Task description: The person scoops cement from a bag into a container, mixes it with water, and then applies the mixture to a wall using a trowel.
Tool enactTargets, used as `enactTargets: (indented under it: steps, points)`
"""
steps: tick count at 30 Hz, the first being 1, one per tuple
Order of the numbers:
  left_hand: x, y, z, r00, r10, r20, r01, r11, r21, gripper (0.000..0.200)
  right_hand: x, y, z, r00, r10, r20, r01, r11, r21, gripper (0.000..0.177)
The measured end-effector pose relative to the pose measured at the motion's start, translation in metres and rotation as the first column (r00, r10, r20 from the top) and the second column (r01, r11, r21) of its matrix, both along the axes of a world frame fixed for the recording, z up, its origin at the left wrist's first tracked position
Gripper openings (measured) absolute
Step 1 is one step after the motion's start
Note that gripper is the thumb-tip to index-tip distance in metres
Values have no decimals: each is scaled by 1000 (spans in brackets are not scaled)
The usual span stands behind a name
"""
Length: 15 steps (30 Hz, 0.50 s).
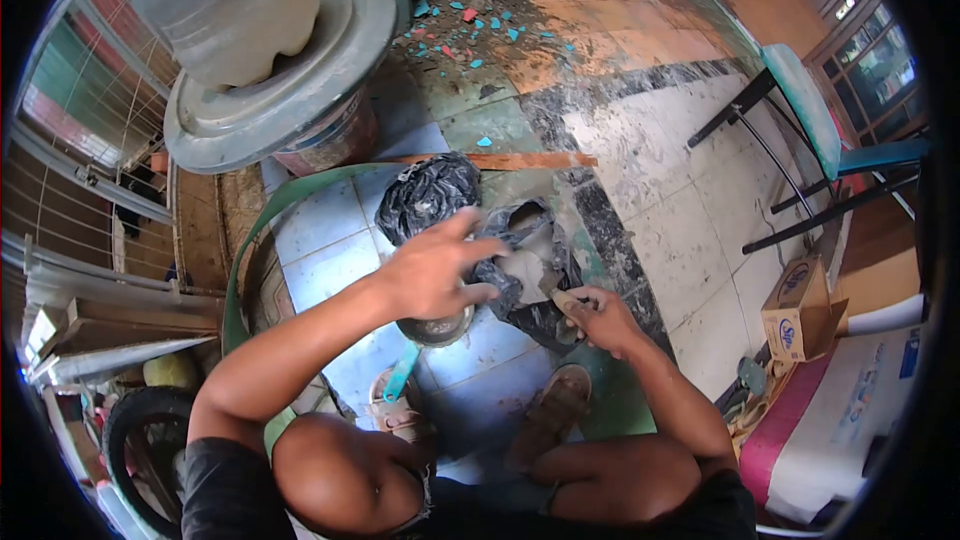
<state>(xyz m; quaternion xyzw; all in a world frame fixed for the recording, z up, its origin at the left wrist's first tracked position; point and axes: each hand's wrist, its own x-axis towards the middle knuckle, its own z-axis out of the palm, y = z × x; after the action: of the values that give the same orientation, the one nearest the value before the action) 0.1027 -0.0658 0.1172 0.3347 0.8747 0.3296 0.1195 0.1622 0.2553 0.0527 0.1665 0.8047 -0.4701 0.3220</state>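
Note:
My left hand (pixel 437 265) hovers above a round grey bowl (pixel 440 332), its fingers spread and somewhat blurred, with nothing visible in them. In my right hand (pixel 603 322) is a putty knife (pixel 553 289) with a light handle; its blade points into an open black plastic bag (pixel 537 323). White powder (pixel 527 265) shows inside that bag. Beyond my left hand lies a second, crumpled black plastic bag (pixel 428 195). A turquoise flat strip (pixel 402 372) rests between the bowl and my left sandal.
A bucket (pixel 335 135) with a wide grey lid (pixel 350 35) and a cut plastic bottle stands at upper left. Rubble (pixel 480 25) covers the far floor. A wooden strip (pixel 540 161) lies beyond the bags. A chair (pixel 810 110) and cardboard box (pixel 790 325) are on the right.

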Motion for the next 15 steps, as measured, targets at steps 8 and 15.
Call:
enactTargets:
  steps: [8, 15]
  points:
    - [-41, 70, -50, 997, -20, -73, 5, 979, -202, 37, 11, 14, 3, 1000, -24, -16, 23, 1000, -19, 32]
    - [-53, 52, -61, 998, 40, -47, -39, 999, 7, 50, 21, 25, 21, 998, -61, -32, 59, 997, -52, 33]
